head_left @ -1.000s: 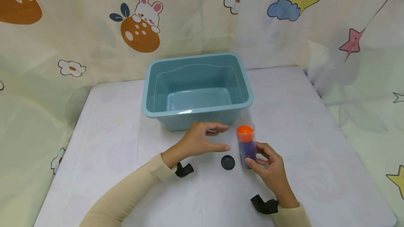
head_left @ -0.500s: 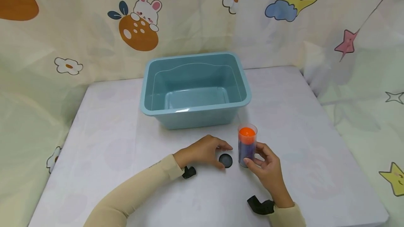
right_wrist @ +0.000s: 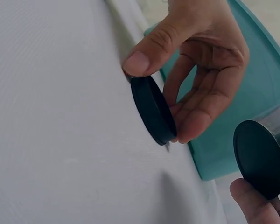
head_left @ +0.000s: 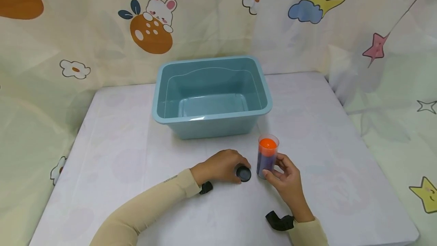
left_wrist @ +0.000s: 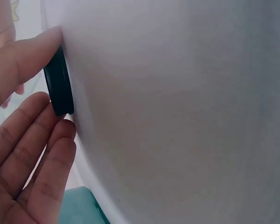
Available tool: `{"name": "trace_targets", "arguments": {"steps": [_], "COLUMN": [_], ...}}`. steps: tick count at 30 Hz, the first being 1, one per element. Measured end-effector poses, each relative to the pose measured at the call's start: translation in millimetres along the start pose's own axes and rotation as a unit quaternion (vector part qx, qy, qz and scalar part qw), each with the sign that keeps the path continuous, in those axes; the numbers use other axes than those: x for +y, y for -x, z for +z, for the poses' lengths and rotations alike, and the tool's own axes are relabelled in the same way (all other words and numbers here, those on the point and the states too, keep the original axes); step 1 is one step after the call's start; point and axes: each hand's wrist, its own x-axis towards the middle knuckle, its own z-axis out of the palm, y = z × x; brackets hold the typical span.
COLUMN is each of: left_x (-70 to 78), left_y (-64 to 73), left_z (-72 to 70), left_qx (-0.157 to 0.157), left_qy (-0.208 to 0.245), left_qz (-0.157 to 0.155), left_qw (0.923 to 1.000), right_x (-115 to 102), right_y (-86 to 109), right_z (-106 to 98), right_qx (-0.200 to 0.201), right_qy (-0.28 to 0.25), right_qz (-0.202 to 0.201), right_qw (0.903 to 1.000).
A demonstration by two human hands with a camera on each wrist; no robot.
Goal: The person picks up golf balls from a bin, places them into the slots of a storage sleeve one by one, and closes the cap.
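Observation:
Between the thumb and fingers of my left hand (head_left: 223, 165) is a round black lid (head_left: 244, 174), pinched at its edge close over the white cloth. The left wrist view shows this lid (left_wrist: 59, 84) edge-on against the cloth, thumb on one side and fingertips on the other. Just to the right, my right hand (head_left: 289, 183) grips a clear cylindrical container (head_left: 262, 166), upright with an open top. Orange content (head_left: 268, 145) fills its upper part, with purple below. In the right wrist view the container's dark round base (right_wrist: 260, 158) faces the camera, fingers against its side.
A light blue plastic tub (head_left: 215, 129) with nothing in it stands behind the hands. The white-covered table (head_left: 119, 136) meets patterned cloth at the back and sides. A black camera mount (head_left: 280, 221) sits at my right wrist, another (head_left: 206, 187) at my left.
My left hand has come down and toward me from near the tub and taken hold of the lid lying on the table. The right hand keeps its grip on the container, nearly still.

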Motion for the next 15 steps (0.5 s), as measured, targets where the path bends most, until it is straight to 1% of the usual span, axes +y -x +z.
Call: {"name": "trace_targets", "arguments": {"steps": [4,7,9,12,15], "left_x": [-1.8,-4.3,-6.1,-9.8,-12.0], "left_y": [5.8,13.9,20.6,36.2,51.9], "left_z": [-0.6,-3.7,-6.8,-12.8,-17.8], "left_qx": [0.005,0.016,0.027,0.05,0.081], "left_qy": [-0.009,-0.001,0.012,0.029,0.045], "left_qz": [-0.011,-0.021,-0.028,-0.044,-0.053], "left_qw": [0.9999,0.9997,0.9992,0.9974,0.9943], "right_x": [4,6,7,10,13], "right_y": [-1.2,-2.0,-2.7,-4.4,-5.9], "right_z": [2,3,5,12,20], "right_qx": [-0.009,-0.018,-0.024,-0.041,-0.059], "right_qy": [-0.002,0.008,0.019,0.025,0.026], "right_qz": [0.006,0.01,0.009,0.006,-0.001], "right_qw": [0.9999,0.9997,0.9995,0.9988,0.9979]}}
